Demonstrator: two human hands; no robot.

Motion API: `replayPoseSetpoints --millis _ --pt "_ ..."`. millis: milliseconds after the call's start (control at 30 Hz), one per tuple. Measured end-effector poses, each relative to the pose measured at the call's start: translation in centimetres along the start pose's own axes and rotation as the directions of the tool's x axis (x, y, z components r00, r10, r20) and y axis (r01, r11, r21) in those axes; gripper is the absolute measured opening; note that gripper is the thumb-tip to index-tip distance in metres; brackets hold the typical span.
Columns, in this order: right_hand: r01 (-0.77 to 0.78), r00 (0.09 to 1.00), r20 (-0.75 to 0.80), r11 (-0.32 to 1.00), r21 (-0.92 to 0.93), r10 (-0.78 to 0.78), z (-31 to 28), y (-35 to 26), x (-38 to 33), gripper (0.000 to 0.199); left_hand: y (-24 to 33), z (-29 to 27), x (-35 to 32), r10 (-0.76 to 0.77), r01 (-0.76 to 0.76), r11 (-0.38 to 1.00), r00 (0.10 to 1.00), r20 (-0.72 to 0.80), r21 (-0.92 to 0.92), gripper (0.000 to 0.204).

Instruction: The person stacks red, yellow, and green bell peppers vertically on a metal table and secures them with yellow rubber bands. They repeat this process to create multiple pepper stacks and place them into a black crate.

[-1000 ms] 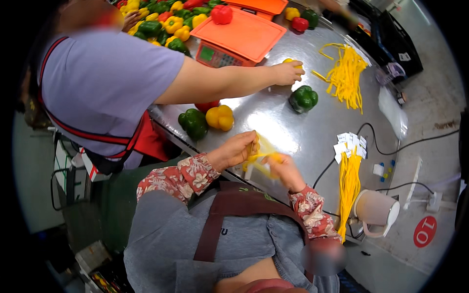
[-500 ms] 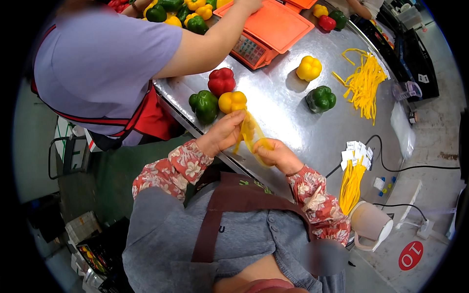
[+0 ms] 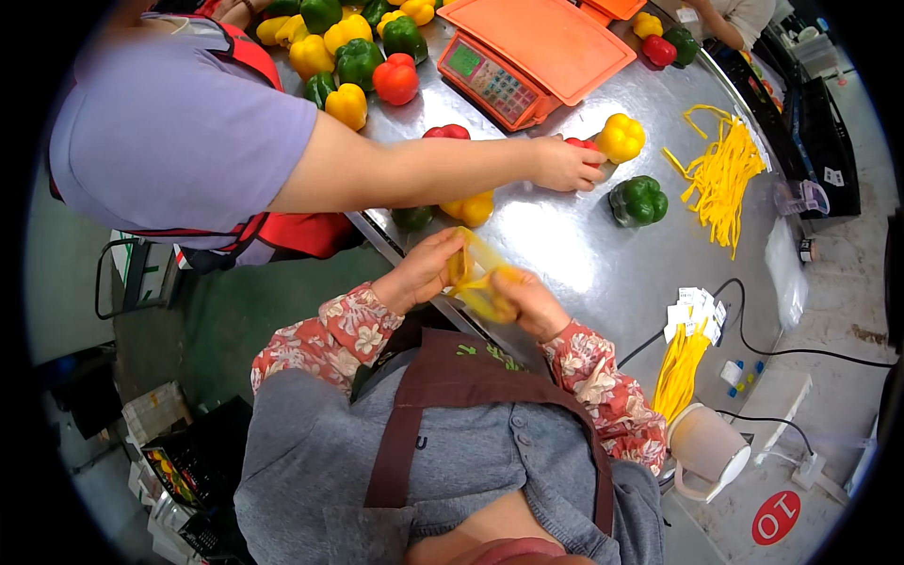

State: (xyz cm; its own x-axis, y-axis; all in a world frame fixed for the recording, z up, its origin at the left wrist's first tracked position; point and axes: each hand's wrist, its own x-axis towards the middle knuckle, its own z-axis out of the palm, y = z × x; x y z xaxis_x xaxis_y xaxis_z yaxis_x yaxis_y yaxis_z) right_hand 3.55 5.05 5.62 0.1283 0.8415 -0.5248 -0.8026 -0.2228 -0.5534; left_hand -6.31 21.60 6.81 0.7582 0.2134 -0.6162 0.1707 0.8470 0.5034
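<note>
A thin yellow net bag (image 3: pixel 482 299) is stretched between my hands at the table's near edge. My left hand (image 3: pixel 426 271) pinches one side of it, and the fingers of my right hand (image 3: pixel 532 303) are closed on the other, slightly blurred. Just beyond my left hand sit a yellow bell pepper (image 3: pixel 471 209) and a green bell pepper (image 3: pixel 412 218), both partly covered by a co-worker's arm. Behind that arm the top of a red bell pepper (image 3: pixel 446 132) shows. The co-worker's hand (image 3: pixel 567 165) grips another red pepper (image 3: pixel 581 144) beside a yellow pepper (image 3: pixel 621 138). A green pepper (image 3: pixel 638 201) rests nearer me.
An orange scale (image 3: pixel 546 42) stands at the back, with several mixed peppers (image 3: pixel 358 64) to its left. Yellow net bags lie in a loose pile (image 3: pixel 723 184) and a tagged bundle (image 3: pixel 680 367) on the right. A pitcher (image 3: pixel 706 447) and a black cable (image 3: pixel 744 301) are nearby.
The co-worker's arm has swung right from the scale, and its hand now holds a red pepper beside the yellow one. The net bag is spread wider between my hands, which stay in nearly the same place.
</note>
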Motion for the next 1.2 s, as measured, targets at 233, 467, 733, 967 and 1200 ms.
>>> replayPoseSetpoints --millis 233,467,733,967,1200 --pt "0.100 0.992 -0.115 0.910 0.402 -0.058 1.3 -3.1 1.9 0.020 1.2 -1.6 -1.3 -0.288 0.165 0.878 0.932 0.220 0.449 0.022" --pt "-0.028 0.995 -0.088 0.990 0.141 0.041 2.3 -2.4 1.3 0.021 1.2 -1.0 -0.2 0.045 0.022 0.974 0.957 0.285 -0.224 0.015" --pt "0.090 0.989 0.060 0.879 0.468 -0.133 0.3 -5.3 5.2 0.019 3.2 -0.2 -0.6 0.026 -0.014 0.995 0.993 0.111 -0.104 0.019" --pt "0.204 0.974 0.028 0.825 -0.528 -0.223 5.2 -13.8 9.9 0.022 1.6 0.9 0.7 0.472 -0.468 0.881 0.879 -0.071 0.067 0.017" --pt "0.194 0.976 0.138 0.955 -0.225 -0.166 6.3 -16.4 14.7 0.015 11.2 3.6 0.2 0.515 -0.481 0.827 0.856 -0.050 0.290 0.012"
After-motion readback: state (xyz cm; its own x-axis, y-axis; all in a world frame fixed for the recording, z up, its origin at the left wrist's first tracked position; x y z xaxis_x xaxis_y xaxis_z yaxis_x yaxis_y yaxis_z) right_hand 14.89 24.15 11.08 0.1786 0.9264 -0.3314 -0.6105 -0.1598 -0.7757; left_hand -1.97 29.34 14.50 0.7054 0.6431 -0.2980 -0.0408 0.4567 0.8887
